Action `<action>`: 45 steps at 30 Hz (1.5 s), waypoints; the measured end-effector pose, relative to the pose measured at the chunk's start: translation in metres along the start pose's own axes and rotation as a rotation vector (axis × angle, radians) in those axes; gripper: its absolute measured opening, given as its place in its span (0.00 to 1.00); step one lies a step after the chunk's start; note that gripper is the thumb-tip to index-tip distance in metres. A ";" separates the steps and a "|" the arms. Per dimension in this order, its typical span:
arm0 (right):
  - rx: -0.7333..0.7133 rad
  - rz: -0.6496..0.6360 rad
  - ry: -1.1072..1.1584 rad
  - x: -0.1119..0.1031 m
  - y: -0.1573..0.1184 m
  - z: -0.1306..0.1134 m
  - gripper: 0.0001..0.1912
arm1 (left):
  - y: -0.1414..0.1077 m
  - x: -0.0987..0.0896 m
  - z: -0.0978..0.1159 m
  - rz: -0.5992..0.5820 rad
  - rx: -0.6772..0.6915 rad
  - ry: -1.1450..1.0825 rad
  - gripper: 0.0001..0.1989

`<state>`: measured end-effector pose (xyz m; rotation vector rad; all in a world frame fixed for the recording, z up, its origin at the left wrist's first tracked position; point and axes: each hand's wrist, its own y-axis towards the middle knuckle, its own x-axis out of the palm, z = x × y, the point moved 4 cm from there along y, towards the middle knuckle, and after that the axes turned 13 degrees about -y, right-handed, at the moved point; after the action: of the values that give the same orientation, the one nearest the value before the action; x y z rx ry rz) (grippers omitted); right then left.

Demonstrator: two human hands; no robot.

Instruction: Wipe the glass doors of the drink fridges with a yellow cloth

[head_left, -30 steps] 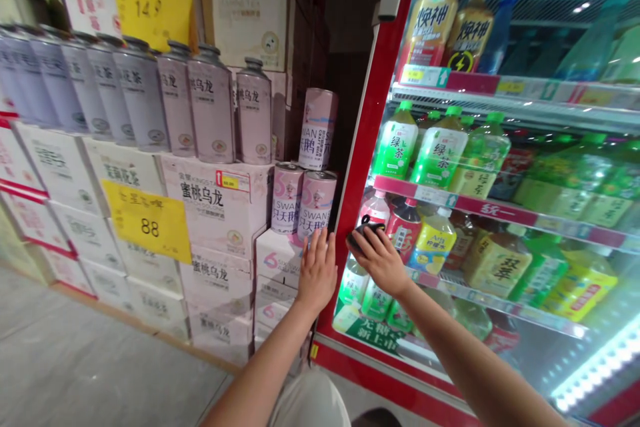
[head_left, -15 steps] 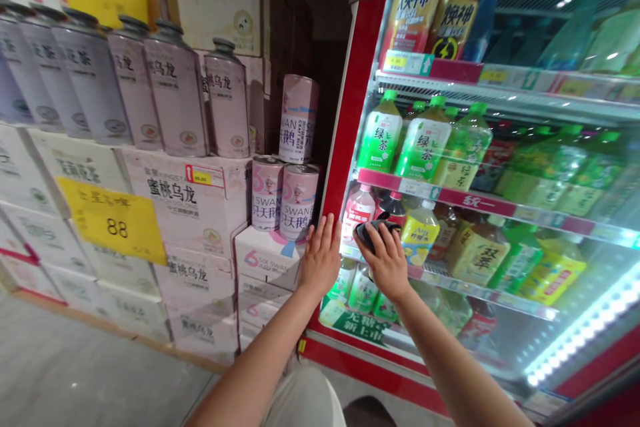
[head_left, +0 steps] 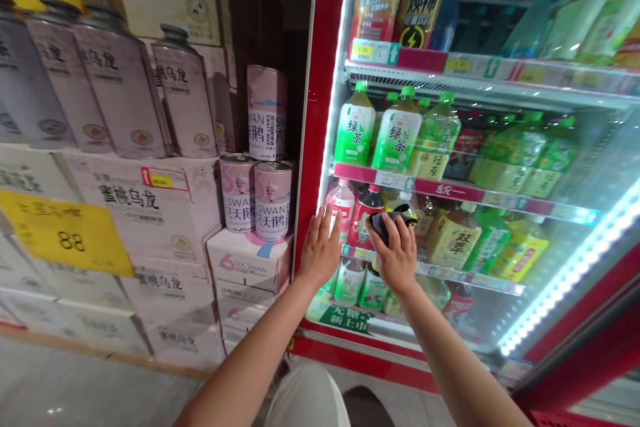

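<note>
My left hand (head_left: 321,250) lies flat with its fingers stretched upward, at the left edge of the lit drinks cooler (head_left: 311,113), in front of a pink-labelled bottle (head_left: 341,199). A crumpled black cloth (head_left: 379,225) is under the fingers of my right hand (head_left: 399,259), which presses it against the cooler's glass front. Behind the cloth a yellow-labelled bottle is mostly covered. Just left of it stands a bottle with a red label and red cap (head_left: 364,213).
Green tea bottles (head_left: 356,127) line the shelf above my hands. Left of the cooler, pink cans (head_left: 273,203) stand on stacked white cartons (head_left: 245,260). Tall pink tins (head_left: 183,97) top more boxes, with a yellow price sign (head_left: 70,237) in front.
The view has shifted right. Against the cooler, my right hand and the cloth have moved right, from the red-capped bottle to the yellow-labelled one. My left hand has also slid slightly right.
</note>
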<state>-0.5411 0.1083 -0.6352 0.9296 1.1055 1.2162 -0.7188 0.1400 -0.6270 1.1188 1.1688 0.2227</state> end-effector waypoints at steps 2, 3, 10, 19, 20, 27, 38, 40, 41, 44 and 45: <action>-0.067 -0.036 -0.003 -0.001 -0.009 -0.003 0.30 | 0.001 0.004 0.004 0.004 0.007 -0.011 0.45; -0.114 -0.053 -0.002 -0.001 -0.007 -0.003 0.29 | 0.002 0.006 0.007 0.011 0.008 -0.018 0.45; -0.010 -0.069 -0.053 -0.006 0.022 0.046 0.32 | 0.016 0.016 0.027 0.060 0.031 -0.093 0.49; 0.016 -0.095 -0.095 -0.014 -0.022 0.045 0.30 | 0.021 0.023 0.038 0.125 0.032 -0.141 0.53; -0.017 -0.111 -0.100 -0.013 -0.013 0.049 0.30 | 0.022 0.024 0.041 0.124 0.031 -0.139 0.54; 0.235 -0.047 -0.202 -0.021 -0.007 0.105 0.27 | 0.029 0.034 0.068 0.155 0.043 -0.102 0.52; 0.124 -0.117 -0.166 -0.025 -0.005 0.122 0.28 | 0.037 0.048 0.106 0.132 0.223 -0.111 0.49; 0.233 -0.063 -0.188 -0.028 -0.008 0.143 0.27 | 0.040 0.051 0.112 0.131 0.239 -0.120 0.48; 0.293 -0.037 -0.194 -0.029 -0.015 0.150 0.28 | 0.041 0.053 0.115 0.129 0.247 -0.124 0.48; 0.376 -0.012 -0.192 -0.031 -0.049 0.152 0.30 | 0.041 0.057 0.122 0.121 0.267 -0.126 0.47; 0.357 -0.026 -0.186 -0.030 -0.058 0.149 0.31 | 0.041 0.059 0.125 0.117 0.272 -0.124 0.47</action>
<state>-0.3832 0.0742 -0.6525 1.2685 1.2006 0.9040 -0.5756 0.1257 -0.6364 1.4221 1.0441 0.0839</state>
